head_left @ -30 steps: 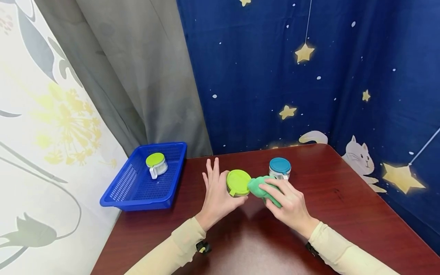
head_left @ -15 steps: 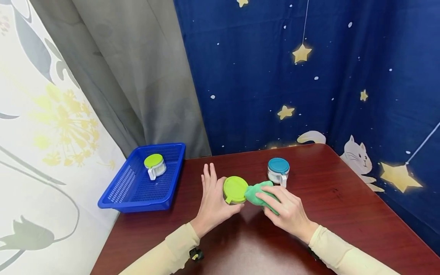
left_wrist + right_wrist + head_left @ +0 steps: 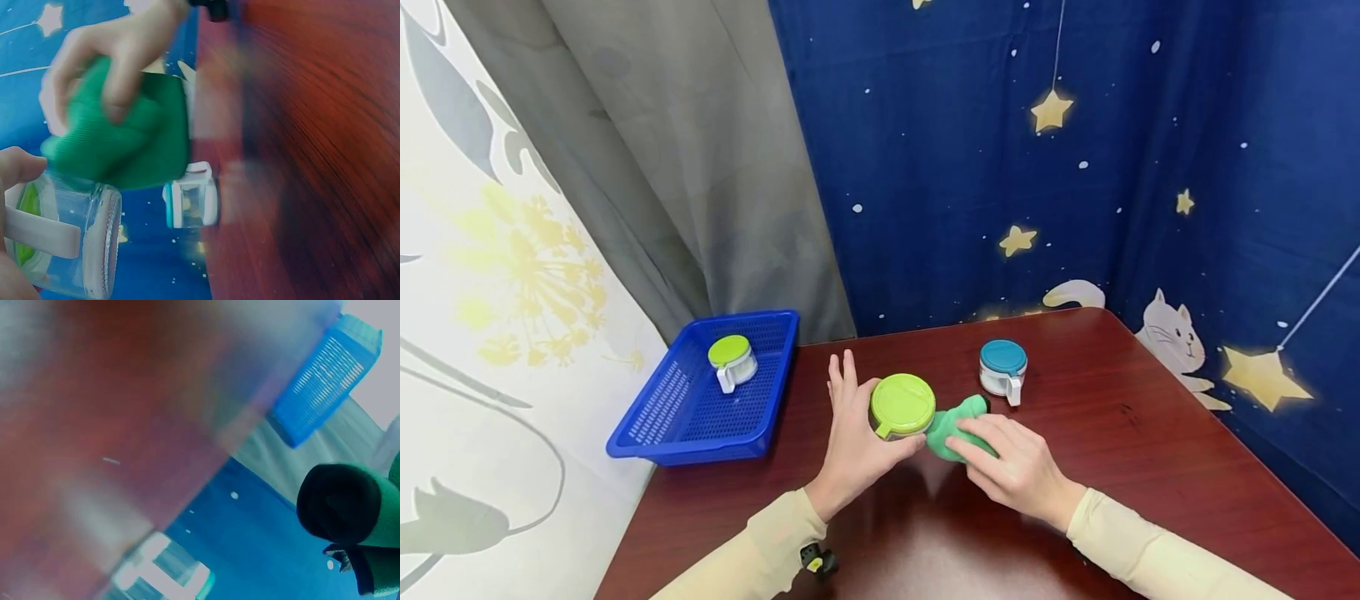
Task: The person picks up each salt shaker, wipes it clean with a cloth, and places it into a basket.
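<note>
My left hand [image 3: 853,442] grips a small glass jar [image 3: 902,404] with a lime-green lid, thumb on one side and index finger on the other, the remaining fingers raised. In the left wrist view the clear body of the jar [image 3: 90,215] and its white handle show. A folded green cloth [image 3: 953,429] with a black underside is pinched in my right hand [image 3: 1018,462]. It lies against the jar's right side. The left wrist view shows the cloth [image 3: 137,137] blurred, bunched at the jar's glass wall. Behind my right hand stands a similar jar [image 3: 1003,367] with a teal lid.
At the left of the reddish-brown table [image 3: 1120,400] sits a blue perforated basket [image 3: 700,454]. Inside it is another white-handled jar [image 3: 732,360] with a lime-green lid. A grey curtain [image 3: 700,167] and a blue starry curtain [image 3: 925,167] hang behind the table.
The held jar has shifted slightly left. My right hand and the cloth have come nearer to me and left, so the hand no longer overlaps the teal-lidded jar. Both grips stay the same.
</note>
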A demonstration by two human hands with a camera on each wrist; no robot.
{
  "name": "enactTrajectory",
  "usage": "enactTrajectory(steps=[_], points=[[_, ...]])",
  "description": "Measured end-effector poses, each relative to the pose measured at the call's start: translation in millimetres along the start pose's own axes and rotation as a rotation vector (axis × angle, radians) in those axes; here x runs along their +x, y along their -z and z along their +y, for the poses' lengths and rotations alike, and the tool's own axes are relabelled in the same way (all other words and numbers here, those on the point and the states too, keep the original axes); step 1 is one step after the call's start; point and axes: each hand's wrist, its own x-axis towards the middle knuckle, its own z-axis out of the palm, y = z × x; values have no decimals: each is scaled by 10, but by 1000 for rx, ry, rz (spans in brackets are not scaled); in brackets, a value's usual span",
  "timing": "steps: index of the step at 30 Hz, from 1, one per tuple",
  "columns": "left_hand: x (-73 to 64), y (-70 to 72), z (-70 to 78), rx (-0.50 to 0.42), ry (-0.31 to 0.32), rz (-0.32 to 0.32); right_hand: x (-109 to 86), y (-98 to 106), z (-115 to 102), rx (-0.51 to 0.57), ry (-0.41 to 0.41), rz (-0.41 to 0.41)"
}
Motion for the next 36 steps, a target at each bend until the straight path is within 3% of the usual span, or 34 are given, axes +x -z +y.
enactTrajectory(steps=[3,11,20,25,30,36], points=[[-6,24,17,-5,7,-1,-59,-2,-3,1,15,-46],[0,62,9,65,-39,-34,-113,38,107,7,-34,-87],[-10,83,-47,109,-32,-98,34,140,222,9,-90,-43],[4,70,-97,28,14,-131,185,138,269,57,-241,6],[50,32,-153,-76,97,-106,293,29,201,198,-451,-51],[80,10,-128,-95,70,-35,228,-38,129,261,-650,-106]])
